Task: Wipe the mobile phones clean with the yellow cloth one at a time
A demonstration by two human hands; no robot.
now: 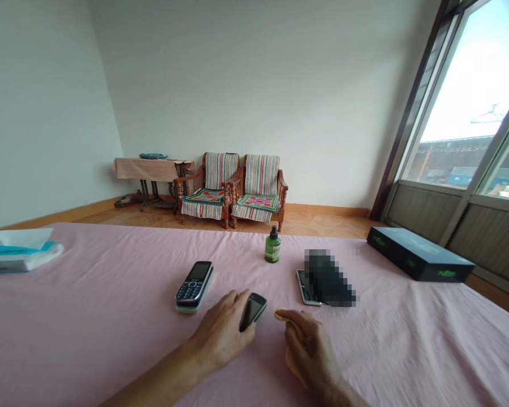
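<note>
My left hand [224, 328] is closed round a dark phone [253, 310], which lies tilted low over the pink cloth [123, 350]. Just to the right, my right hand [311, 350] grips a yellowish cloth [283, 315], mostly hidden under the fingers; a bit of it sticks out toward the phone. A keypad phone [195, 281] rests on a pale green item at the left. Behind my right hand lies another keypad phone [309, 291], partly covered by a pixelated dark object [328, 281]. A green bottle [272, 247] with a black cap stands upright beyond the hands.
A flat black box [419, 254] sits at the right back of the bed-like surface. At the far left lies a white and blue tissue pack [19, 254]. Two wooden chairs [261, 195] and a cloth-covered table [146, 169] stand by the wall; windows are on the right.
</note>
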